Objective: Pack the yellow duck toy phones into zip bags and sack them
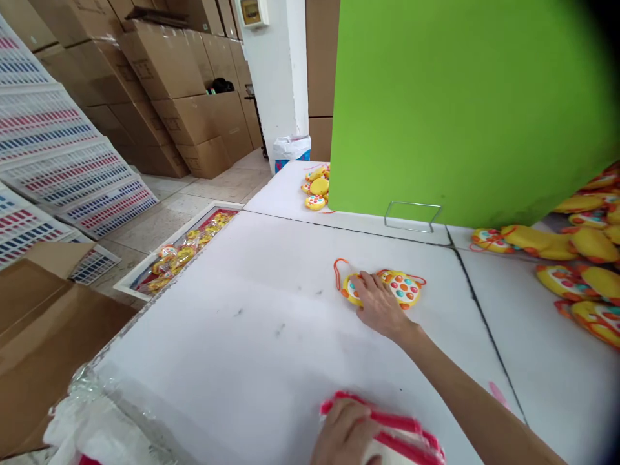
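My right hand (382,307) reaches across the white table, its fingers curled over a yellow toy (352,290) with coloured buttons and an orange cord; the hand hides part of it. Right beside that one lies a second yellow button toy (403,289), also with an orange cord. At the near edge of the view, my left hand (341,433) has its fingers bent over a stack of clear plastic bags (407,439) with pink-red edges. Its thumb side is partly cut off by the frame.
A green board (455,110) stands upright at the back, near a bent wire stand (413,216). More yellow toys (595,242) pile up at right. A crate of bagged toys (186,248), an open carton (53,342), and crumpled plastic (106,420) are at left.
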`<move>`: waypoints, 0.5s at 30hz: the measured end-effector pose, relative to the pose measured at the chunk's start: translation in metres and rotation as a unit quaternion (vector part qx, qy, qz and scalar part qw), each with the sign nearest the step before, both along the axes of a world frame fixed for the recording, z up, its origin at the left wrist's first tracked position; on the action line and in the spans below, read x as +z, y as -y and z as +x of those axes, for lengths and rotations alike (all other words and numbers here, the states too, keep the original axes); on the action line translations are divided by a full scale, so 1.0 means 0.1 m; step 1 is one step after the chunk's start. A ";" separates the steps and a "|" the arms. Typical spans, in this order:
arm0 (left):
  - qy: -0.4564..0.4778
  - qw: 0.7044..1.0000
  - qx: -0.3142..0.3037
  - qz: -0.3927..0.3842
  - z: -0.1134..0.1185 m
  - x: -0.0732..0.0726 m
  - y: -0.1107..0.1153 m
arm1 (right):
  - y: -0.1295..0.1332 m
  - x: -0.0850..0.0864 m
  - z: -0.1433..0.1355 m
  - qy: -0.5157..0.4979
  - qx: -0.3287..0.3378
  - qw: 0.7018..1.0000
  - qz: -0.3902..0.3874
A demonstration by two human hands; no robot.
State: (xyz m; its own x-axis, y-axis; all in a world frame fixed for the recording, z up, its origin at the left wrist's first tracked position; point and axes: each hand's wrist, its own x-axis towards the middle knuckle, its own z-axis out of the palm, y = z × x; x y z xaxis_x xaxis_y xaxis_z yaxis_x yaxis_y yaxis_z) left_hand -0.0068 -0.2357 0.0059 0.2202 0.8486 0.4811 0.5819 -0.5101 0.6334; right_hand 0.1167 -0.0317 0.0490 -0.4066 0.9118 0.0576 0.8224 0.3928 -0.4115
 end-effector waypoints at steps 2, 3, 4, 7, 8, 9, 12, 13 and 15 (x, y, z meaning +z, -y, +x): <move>0.012 0.999 0.010 -0.047 -0.16 0.21 -0.15 | 0.20 0.06 0.10 -0.044 0.025 0.998 -0.025; 0.010 0.997 0.034 -0.074 -0.22 0.31 -0.22 | 0.32 0.09 0.16 -0.069 0.038 0.996 -0.041; 0.007 0.994 0.056 -0.097 -0.25 0.39 -0.29 | 0.46 0.13 0.21 -0.092 0.050 0.993 -0.058; 0.013 0.988 0.062 -0.139 -0.23 0.55 -0.46 | 0.87 0.20 0.34 -0.145 0.074 0.981 -0.108; 0.022 0.987 0.041 -0.152 -0.19 0.58 -0.51 | 0.98 0.21 0.37 -0.162 0.069 0.976 -0.125; 0.033 0.985 0.012 -0.168 -0.15 0.59 -0.55 | 1.09 0.21 0.39 -0.180 0.056 0.972 -0.142; 0.078 0.970 -0.053 -0.226 -0.05 0.60 -0.60 | 1.32 0.15 0.43 -0.237 -0.011 0.957 -0.165; 0.090 0.965 -0.063 -0.238 -0.04 0.59 -0.60 | 1.38 0.12 0.45 -0.251 -0.034 0.954 -0.161; 0.102 0.962 -0.075 -0.242 -0.03 0.58 -0.57 | 1.48 0.07 0.46 -0.271 -0.066 0.949 -0.148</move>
State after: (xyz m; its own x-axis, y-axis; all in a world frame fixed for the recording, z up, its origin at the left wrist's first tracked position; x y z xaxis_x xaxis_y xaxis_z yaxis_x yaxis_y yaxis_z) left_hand -0.0103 -0.1789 0.0638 0.3008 0.9499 0.0847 0.3634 -0.1963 0.9107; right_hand 0.1631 -0.1799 0.0564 -0.2722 0.9614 -0.0414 0.4924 0.1022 -0.8644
